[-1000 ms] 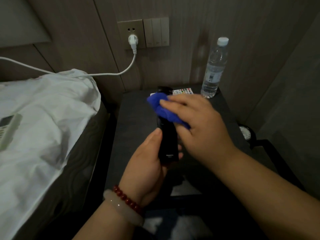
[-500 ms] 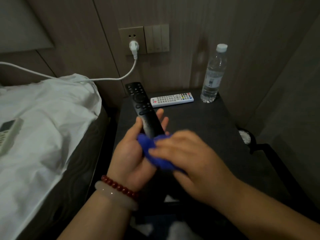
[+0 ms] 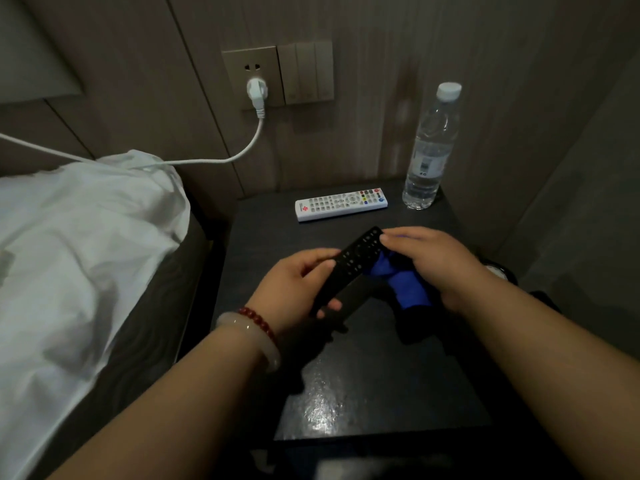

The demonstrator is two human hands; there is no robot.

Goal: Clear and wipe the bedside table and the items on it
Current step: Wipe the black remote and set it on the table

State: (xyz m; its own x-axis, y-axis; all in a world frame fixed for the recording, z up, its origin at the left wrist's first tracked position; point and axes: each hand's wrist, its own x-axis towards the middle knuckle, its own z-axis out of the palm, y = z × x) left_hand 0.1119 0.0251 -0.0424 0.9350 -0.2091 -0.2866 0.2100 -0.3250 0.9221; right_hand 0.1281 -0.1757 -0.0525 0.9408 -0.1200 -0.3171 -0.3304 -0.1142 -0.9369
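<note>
step: wiping black remote [image 3: 349, 271] | left hand [image 3: 298, 282] gripping its lower end above tabletop [image 3: 381, 375] | right hand [image 3: 436, 265] clutching blue cloth [image 3: 401, 282], fingertips touching its top | remaining: white remote [image 3: 341, 204], water bottle [image 3: 429, 150] sitting at back, seemingly awaiting wiping

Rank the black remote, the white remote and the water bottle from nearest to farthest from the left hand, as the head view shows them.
1. black remote: held in the left hand itself, above the bedside table.
2. white remote: lying flat at the back of the table, beyond the hand.
3. water bottle: standing in the back right corner, past the white remote's right end.
</note>
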